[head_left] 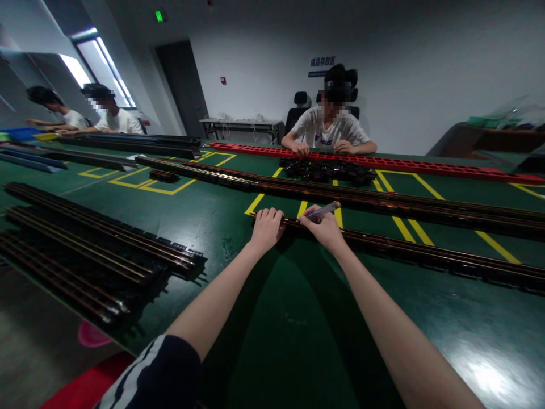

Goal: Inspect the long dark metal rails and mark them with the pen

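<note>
My left hand is closed over the left end of a long black rail that lies on the green table and runs off to the right. Thin copper-coloured strips run along the rail's top. Just to the right, my right hand grips a pen with a clear, greyish barrel. Its lower end points down and left at the rail, between my two hands. Whether the tip touches the rail is too small to tell.
Behind lies another long black rail. Several shorter rails are stacked at the left. Across the table, a person works at a red slotted bar beside a heap of black parts. Two people sit far left.
</note>
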The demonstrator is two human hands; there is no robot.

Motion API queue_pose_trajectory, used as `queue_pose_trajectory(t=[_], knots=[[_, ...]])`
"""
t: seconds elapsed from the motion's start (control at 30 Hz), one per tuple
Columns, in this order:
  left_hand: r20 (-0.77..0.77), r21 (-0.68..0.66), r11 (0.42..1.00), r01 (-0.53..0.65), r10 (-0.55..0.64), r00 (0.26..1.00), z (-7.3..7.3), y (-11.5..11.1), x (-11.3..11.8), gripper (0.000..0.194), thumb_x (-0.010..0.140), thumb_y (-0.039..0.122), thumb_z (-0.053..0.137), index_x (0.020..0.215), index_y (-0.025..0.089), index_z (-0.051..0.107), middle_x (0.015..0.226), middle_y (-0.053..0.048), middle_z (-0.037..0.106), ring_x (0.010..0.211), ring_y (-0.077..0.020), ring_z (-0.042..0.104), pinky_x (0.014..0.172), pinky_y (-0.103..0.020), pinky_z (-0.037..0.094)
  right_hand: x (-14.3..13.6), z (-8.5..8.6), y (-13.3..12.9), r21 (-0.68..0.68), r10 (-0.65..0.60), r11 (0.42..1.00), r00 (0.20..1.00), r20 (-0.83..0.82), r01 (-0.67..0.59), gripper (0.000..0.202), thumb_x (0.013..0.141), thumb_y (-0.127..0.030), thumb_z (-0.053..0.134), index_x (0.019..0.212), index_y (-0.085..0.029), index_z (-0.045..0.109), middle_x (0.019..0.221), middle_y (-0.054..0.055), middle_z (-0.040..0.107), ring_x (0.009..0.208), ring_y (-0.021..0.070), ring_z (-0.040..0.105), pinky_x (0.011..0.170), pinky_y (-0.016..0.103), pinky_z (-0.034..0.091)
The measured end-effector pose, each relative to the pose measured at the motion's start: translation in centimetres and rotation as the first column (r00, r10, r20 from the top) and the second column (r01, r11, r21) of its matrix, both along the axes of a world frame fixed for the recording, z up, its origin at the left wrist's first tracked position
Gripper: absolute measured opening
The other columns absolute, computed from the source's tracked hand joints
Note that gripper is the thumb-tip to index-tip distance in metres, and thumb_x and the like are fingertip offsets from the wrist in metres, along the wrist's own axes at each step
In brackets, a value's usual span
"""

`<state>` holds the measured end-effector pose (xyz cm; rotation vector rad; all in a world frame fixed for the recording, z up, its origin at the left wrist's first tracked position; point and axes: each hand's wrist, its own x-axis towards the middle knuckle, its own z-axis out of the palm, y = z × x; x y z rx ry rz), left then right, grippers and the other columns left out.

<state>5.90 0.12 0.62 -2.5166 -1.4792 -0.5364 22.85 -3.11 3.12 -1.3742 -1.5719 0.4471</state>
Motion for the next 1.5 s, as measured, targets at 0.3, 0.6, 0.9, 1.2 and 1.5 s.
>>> queue_pose_trajectory(t=[0.3, 0.6, 0.9, 1.2, 1.5], knots=[[-0.002, 0.018, 1.0, 0.002, -0.002, 1.0, -0.2, 0.0, 0.0, 0.026, 0.09, 0.021, 0.045, 0.112, 0.015, 0.057, 0.113, -0.013, 0.061, 0.108, -0.0292, 0.052, 0.099, -0.042, 0.037, 0.1, 0.3, -0.1, -0.008, -0.011, 1.0, 0.999, -0.042, 0.01, 0.009, 0.078, -0.026, 0.061, 0.07, -0.022, 0.06, 0.064, 0.001, 0.071, 0.068, 0.0189, 0.069, 0.069, 0.03, 0.051], [0.034, 0.049, 0.996, 0.074, -0.076, 0.997, -0.4, 0.1, 0.0, 0.031, 0.089, 0.014, 0.043, 0.115, 0.016, 0.059, 0.118, -0.01, 0.064, 0.114, -0.0262, 0.053, 0.106, -0.043, 0.035, 0.6, 0.5, -0.3, -0.021, -0.046, 0.999, 0.999, -0.029, 0.046, 0.01, 0.079, -0.024, 0.061, 0.069, -0.022, 0.061, 0.064, 0.0, 0.073, 0.07, 0.0197, 0.071, 0.071, 0.031, 0.053], [0.057, 0.011, 0.972, 0.236, -0.236, 0.97, -0.1, 0.2, 0.3, 0.037, 0.09, 0.018, 0.041, 0.123, 0.012, 0.057, 0.126, -0.012, 0.063, 0.119, -0.0235, 0.055, 0.11, -0.043, 0.035, 2.1, 0.4, -1.4, -0.037, -0.056, 0.998, 0.998, -0.027, 0.055, 0.012, 0.081, -0.026, 0.06, 0.071, -0.021, 0.061, 0.066, 0.002, 0.073, 0.07, 0.0201, 0.071, 0.071, 0.032, 0.053], [0.008, 0.023, 0.981, 0.191, -0.191, 0.982, 0.1, -0.3, 1.2, 0.039, 0.094, 0.042, 0.045, 0.118, 0.013, 0.056, 0.12, -0.014, 0.064, 0.118, -0.0274, 0.056, 0.108, -0.045, 0.035, 3.0, 0.7, -1.5, -0.059, -0.081, 0.995, 0.997, 0.002, 0.081, 0.011, 0.081, -0.024, 0.061, 0.07, -0.021, 0.061, 0.065, 0.002, 0.073, 0.072, 0.0216, 0.071, 0.075, 0.035, 0.053], [0.003, 0.021, 0.988, 0.152, -0.152, 0.988, 0.0, -0.1, 1.8, 0.036, 0.09, 0.046, 0.052, 0.105, 0.013, 0.057, 0.108, -0.013, 0.066, 0.107, -0.0273, 0.06, 0.104, -0.043, 0.038, 3.8, 1.3, -1.9, -0.059, -0.105, 0.992, 0.993, 0.06, 0.109, 0.013, 0.081, -0.022, 0.061, 0.069, -0.021, 0.061, 0.063, 0.002, 0.072, 0.069, 0.0204, 0.071, 0.071, 0.031, 0.052]])
